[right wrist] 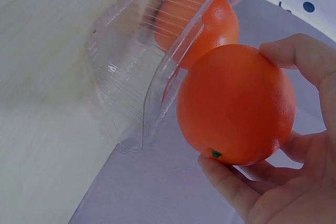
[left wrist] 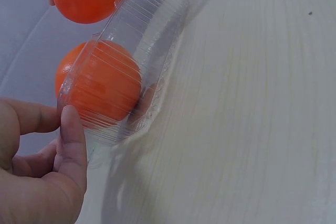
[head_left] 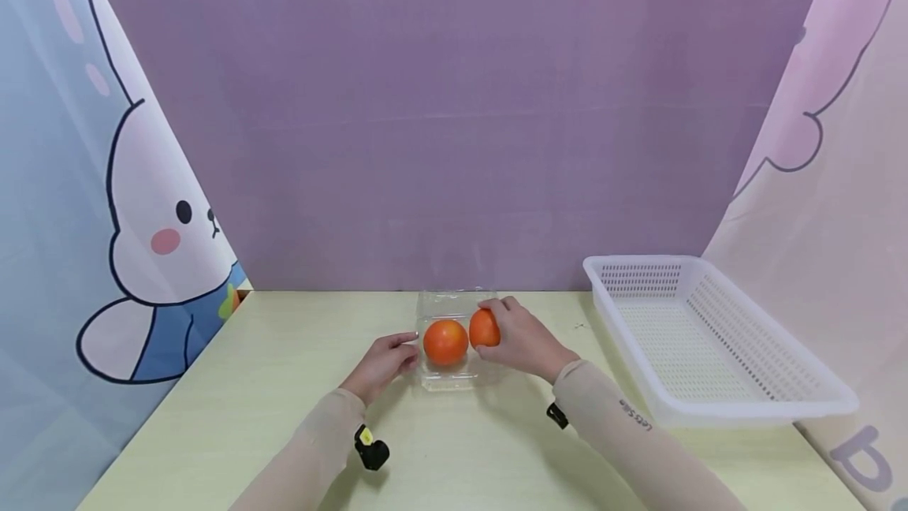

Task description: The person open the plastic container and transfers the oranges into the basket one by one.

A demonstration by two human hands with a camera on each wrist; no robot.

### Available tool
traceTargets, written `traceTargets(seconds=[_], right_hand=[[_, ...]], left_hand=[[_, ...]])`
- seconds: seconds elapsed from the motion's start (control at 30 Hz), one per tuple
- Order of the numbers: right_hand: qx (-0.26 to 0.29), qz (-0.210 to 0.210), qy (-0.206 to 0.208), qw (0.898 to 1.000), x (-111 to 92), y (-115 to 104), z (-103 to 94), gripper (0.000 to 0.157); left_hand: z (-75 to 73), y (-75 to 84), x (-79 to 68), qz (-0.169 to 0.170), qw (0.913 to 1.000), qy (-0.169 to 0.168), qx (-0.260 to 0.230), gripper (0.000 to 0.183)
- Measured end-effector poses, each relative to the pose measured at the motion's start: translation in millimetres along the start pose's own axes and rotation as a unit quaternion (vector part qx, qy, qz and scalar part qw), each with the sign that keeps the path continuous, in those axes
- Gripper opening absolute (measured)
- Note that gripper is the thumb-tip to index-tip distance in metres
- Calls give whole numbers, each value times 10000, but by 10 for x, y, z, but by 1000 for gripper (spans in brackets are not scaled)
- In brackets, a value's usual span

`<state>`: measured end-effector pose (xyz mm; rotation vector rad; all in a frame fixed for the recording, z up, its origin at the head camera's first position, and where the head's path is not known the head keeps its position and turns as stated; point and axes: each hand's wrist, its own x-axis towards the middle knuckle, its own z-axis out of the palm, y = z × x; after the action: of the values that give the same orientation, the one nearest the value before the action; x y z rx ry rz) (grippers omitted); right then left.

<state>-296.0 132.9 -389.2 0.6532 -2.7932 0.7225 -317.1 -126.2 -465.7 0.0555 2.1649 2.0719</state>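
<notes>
A clear plastic clamshell box (head_left: 443,381) lies on the table, with one orange (head_left: 445,342) inside its left part. My left hand (head_left: 386,365) pinches the box's left rim between thumb and finger, plain in the left wrist view at the box wall (left wrist: 152,19). A second orange (right wrist: 236,103), with a small green stem mark, is held by my right hand (head_left: 521,337) with thumb and fingers spread around it. In the right wrist view this orange is above the box rim, overlapping the first orange (right wrist: 223,22).
A white plastic basket (head_left: 638,369) with slotted walls stands on the right of the pale wooden table (head_left: 213,416). A purple cloth backdrop (head_left: 454,117) rises behind the table, and printed curtains hang at both sides.
</notes>
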Motion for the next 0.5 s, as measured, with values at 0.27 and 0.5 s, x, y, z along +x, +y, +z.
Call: traceTargets(seconds=[0.27, 0.5], right_hand=[[-19, 11, 2, 10000, 10, -7, -51, 66], [-117, -89, 55, 9999, 13, -20, -160, 68]], left_hand=[[7, -3, 19, -79, 10000, -12, 9, 42], [10, 8, 17, -141, 9999, 60, 0, 41]])
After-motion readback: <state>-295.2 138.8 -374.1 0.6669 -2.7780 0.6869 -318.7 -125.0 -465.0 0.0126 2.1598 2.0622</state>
